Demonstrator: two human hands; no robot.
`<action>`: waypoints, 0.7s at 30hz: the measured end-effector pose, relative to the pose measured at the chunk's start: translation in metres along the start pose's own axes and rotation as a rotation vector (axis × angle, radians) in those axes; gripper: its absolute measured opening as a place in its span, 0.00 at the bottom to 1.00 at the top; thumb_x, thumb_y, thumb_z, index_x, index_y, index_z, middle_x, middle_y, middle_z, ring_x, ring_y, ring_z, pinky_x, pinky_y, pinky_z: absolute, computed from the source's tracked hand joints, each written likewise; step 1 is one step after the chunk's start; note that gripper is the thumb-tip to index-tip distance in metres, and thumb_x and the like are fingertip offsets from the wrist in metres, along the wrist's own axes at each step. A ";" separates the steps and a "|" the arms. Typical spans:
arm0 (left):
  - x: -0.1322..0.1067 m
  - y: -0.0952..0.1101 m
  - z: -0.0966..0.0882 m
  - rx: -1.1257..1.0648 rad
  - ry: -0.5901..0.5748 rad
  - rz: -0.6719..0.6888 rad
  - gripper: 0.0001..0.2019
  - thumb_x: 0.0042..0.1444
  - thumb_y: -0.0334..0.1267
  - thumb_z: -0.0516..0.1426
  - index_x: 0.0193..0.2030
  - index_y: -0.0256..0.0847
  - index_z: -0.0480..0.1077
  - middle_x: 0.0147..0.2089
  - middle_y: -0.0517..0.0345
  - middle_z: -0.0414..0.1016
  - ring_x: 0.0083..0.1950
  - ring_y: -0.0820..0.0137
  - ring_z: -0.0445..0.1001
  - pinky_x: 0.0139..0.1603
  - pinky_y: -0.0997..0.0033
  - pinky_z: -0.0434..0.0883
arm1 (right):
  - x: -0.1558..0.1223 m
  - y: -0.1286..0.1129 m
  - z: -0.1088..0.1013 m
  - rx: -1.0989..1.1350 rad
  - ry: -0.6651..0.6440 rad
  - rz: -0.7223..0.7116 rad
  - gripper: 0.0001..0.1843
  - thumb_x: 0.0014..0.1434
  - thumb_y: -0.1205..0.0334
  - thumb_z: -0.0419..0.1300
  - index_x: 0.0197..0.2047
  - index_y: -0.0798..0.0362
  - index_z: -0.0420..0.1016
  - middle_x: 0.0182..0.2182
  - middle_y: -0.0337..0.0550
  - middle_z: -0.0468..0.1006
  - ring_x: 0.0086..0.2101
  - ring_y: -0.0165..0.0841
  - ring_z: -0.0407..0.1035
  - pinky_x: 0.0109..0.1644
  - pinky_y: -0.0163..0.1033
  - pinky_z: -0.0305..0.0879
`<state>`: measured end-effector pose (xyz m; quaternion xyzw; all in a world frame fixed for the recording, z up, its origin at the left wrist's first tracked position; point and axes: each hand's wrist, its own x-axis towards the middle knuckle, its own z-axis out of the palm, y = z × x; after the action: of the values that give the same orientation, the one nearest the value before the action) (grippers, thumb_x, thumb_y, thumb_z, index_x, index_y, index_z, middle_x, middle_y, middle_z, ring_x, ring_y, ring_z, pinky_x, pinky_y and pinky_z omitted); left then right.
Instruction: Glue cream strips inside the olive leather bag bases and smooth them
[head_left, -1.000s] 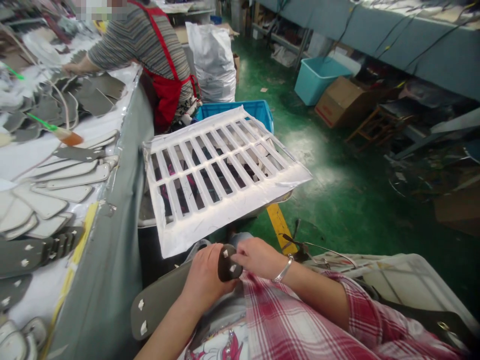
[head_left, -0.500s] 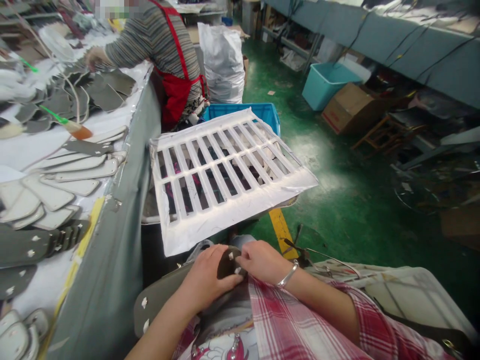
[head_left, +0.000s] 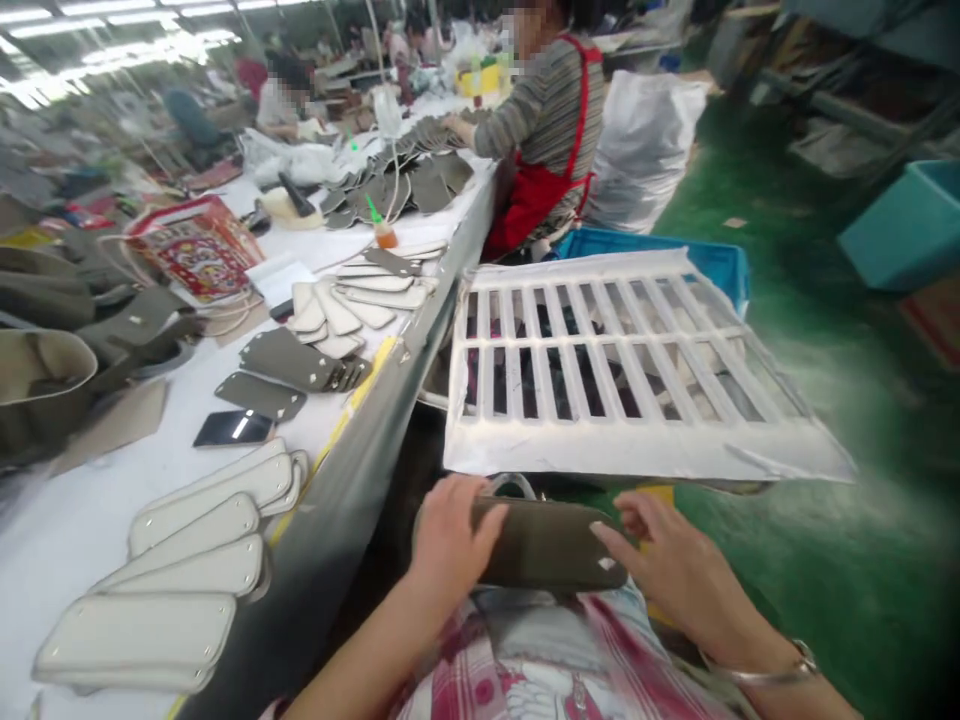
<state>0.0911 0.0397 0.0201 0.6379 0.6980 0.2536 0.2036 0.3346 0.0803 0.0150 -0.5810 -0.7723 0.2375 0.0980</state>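
Observation:
In my lap lies a dark olive oblong panel (head_left: 547,545) with rounded ends and a small pale metal prong at its right end. My left hand (head_left: 454,540) grips its left end, thumb on the upper face and fingers over the far edge. At the other end is my right hand (head_left: 682,570), thumb and fingers apart, the thumb tip over the panel's corner; whether it touches is unclear. On the table to my left lie similar dark panels (head_left: 281,360) with prongs, and fanned pale panels (head_left: 139,635) with small metal dots at their corners.
A white slotted rack (head_left: 600,455) stands before my lap, with a blue bin (head_left: 660,250) behind it. A phone (head_left: 234,428), a red patterned bag (head_left: 196,245) and a glue bottle (head_left: 385,236) are on the table. A co-worker in a red apron (head_left: 517,205) works farther along.
My view has swung left toward the table. My right hand has come away from my left and its fingers have spread. The panel now lies lengthwise across my lap.

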 end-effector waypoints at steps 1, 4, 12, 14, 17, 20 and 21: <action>-0.010 -0.017 -0.013 -0.036 0.052 -0.128 0.10 0.55 0.44 0.51 0.38 0.41 0.66 0.35 0.57 0.70 0.37 0.67 0.68 0.41 0.67 0.65 | 0.002 -0.012 0.004 -0.002 0.044 -0.119 0.22 0.55 0.47 0.53 0.46 0.55 0.64 0.39 0.49 0.72 0.40 0.38 0.66 0.45 0.43 0.61; -0.035 -0.062 -0.038 -0.186 0.007 -0.392 0.13 0.54 0.48 0.51 0.28 0.40 0.64 0.25 0.63 0.65 0.28 0.72 0.65 0.31 0.72 0.63 | 0.013 -0.059 0.025 -0.014 -0.029 -0.481 0.32 0.52 0.48 0.57 0.57 0.54 0.58 0.53 0.52 0.64 0.53 0.42 0.57 0.56 0.49 0.53; -0.041 -0.081 -0.041 -0.451 -0.132 -0.478 0.14 0.49 0.48 0.55 0.24 0.39 0.63 0.21 0.67 0.60 0.25 0.75 0.60 0.26 0.76 0.58 | 0.045 -0.121 0.075 -0.063 -0.259 -0.677 0.45 0.45 0.42 0.61 0.58 0.62 0.57 0.54 0.57 0.62 0.53 0.45 0.56 0.57 0.50 0.52; -0.037 -0.082 -0.042 -0.446 -0.157 -0.478 0.14 0.49 0.48 0.55 0.23 0.39 0.63 0.21 0.66 0.60 0.24 0.75 0.59 0.26 0.76 0.58 | 0.047 -0.121 0.076 -0.079 -0.287 -0.668 0.43 0.46 0.43 0.60 0.58 0.64 0.58 0.54 0.59 0.62 0.53 0.46 0.56 0.56 0.51 0.53; -0.033 -0.087 -0.044 -0.420 -0.191 -0.472 0.15 0.50 0.47 0.54 0.22 0.38 0.62 0.20 0.66 0.61 0.24 0.76 0.59 0.26 0.76 0.58 | 0.048 -0.120 0.077 -0.092 -0.293 -0.658 0.42 0.47 0.44 0.59 0.58 0.64 0.58 0.53 0.59 0.63 0.52 0.46 0.57 0.56 0.52 0.54; -0.032 -0.092 -0.043 -0.382 -0.206 -0.453 0.15 0.50 0.47 0.54 0.22 0.39 0.62 0.20 0.66 0.62 0.24 0.75 0.60 0.26 0.76 0.58 | 0.048 -0.120 0.079 -0.099 -0.279 -0.660 0.41 0.47 0.44 0.60 0.58 0.63 0.59 0.53 0.59 0.63 0.52 0.46 0.57 0.55 0.52 0.54; -0.031 -0.093 -0.043 -0.371 -0.209 -0.444 0.15 0.50 0.47 0.54 0.22 0.39 0.62 0.21 0.66 0.63 0.24 0.75 0.60 0.26 0.76 0.58 | 0.048 -0.120 0.080 -0.103 -0.275 -0.663 0.41 0.47 0.45 0.60 0.58 0.63 0.59 0.53 0.59 0.63 0.52 0.46 0.57 0.55 0.52 0.54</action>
<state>-0.0051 -0.0009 -0.0045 0.4445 0.7375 0.2590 0.4375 0.1841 0.0797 -0.0025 -0.2656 -0.9356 0.2298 0.0355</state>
